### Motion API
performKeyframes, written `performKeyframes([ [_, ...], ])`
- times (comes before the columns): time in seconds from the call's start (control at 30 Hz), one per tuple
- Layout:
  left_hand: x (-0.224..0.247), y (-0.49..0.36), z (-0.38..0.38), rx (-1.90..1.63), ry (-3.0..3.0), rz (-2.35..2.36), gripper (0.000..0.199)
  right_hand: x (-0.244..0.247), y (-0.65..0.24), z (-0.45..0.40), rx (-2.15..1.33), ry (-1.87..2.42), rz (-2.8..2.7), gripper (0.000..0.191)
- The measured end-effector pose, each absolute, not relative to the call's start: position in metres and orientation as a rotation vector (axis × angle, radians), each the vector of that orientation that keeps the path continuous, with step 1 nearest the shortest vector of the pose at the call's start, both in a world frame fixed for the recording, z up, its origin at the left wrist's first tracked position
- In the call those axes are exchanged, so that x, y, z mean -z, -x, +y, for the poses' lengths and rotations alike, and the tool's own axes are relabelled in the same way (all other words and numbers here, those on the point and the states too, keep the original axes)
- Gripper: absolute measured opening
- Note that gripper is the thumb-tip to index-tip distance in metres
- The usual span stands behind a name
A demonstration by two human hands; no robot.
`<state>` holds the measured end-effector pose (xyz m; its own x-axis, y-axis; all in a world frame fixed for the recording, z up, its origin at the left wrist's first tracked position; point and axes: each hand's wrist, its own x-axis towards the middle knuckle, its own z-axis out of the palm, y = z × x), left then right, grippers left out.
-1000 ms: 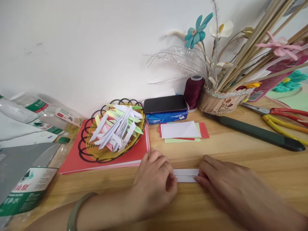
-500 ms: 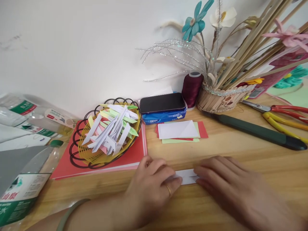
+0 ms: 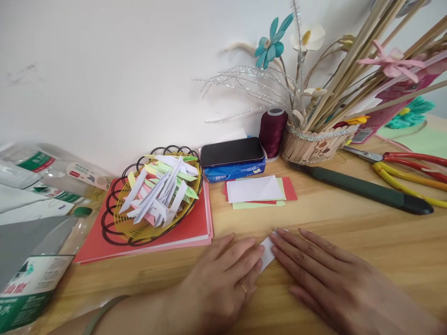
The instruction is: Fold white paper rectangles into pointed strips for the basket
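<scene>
A small folded strip of white paper (image 3: 268, 253) lies slanted on the wooden table between my two hands. My left hand (image 3: 223, 274), with a ring on one finger, closes its fingers over the lower left end; the thumb is hidden. Flat and stretched out, the fingers of my right hand (image 3: 324, 267) press on the upper right end of the strip. Beyond the hands is a small stack of paper slips, a white slip (image 3: 254, 188) on top with green and red ones under it.
Left of my hands, a basket (image 3: 117, 218) of folded paper pieces sits on red paper sheets (image 3: 94, 242). Behind are a phone (image 3: 232, 151) on a blue packet (image 3: 237, 171) and a thread spool (image 3: 274, 132). Plastic bottles (image 3: 42, 274) lie left; a dark green tool (image 3: 363, 188) and pliers (image 3: 387, 170) lie right.
The paper strip has turned from nearly level to a slant, its right end now farther from me. My right hand's fingers have straightened and flattened over it. The view has shifted slightly.
</scene>
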<state>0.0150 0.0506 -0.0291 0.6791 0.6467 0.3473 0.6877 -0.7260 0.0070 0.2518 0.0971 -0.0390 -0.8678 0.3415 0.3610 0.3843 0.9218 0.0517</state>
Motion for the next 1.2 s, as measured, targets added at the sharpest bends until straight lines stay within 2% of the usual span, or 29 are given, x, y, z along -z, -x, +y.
performKeyframes([
  [0.43,0.029,-0.013,0.05,0.38,2.718,-0.953,0.036,0.045,-0.255,0.083,0.335,0.522,-2.745,0.048],
  [0.83,0.025,-0.006,0.049,0.295,2.793,-0.948,0.034,0.044,-0.26,0.082,0.207,0.59,-2.78,0.051],
  [1.03,0.024,-0.006,0.045,0.266,2.726,-0.903,0.031,0.048,-0.276,0.091,0.354,0.647,-2.783,0.051],
  [1.2,0.022,-0.007,0.044,0.295,2.71,-0.882,0.033,0.038,-0.262,0.086,0.343,0.68,-2.727,0.055],
])
